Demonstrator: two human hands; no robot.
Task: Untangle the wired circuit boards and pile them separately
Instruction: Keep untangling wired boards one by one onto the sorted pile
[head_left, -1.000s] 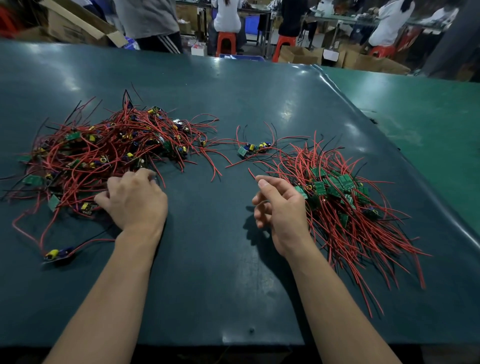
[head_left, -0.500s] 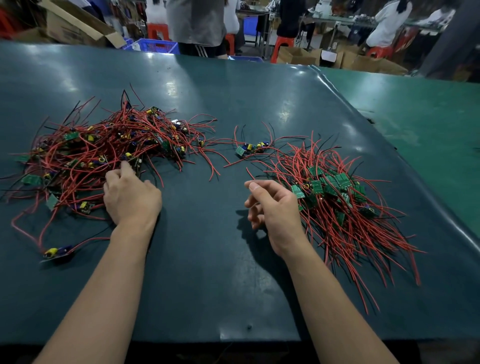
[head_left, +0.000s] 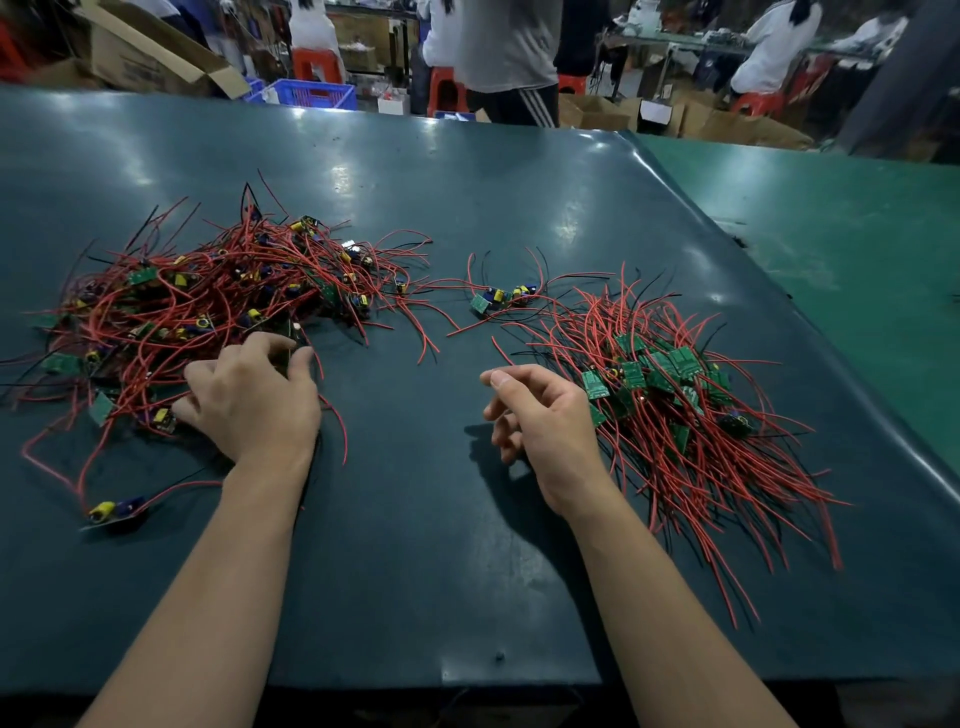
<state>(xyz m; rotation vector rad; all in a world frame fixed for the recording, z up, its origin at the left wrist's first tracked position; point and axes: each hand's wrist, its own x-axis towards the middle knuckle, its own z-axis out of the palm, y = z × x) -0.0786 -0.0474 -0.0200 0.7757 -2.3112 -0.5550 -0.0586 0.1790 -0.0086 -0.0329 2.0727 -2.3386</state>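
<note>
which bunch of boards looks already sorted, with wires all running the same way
The right pile, beside the right hand: its red wires fan out toward the near right. The left heap, which the left hand grips, is a crisscrossed tangle.

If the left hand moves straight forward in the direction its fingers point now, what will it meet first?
Most likely the tangled pile of red-wired boards. The left hand is already at its near edge, fingertips touching a dark board there. Whether it grips that board is unclear.
</note>
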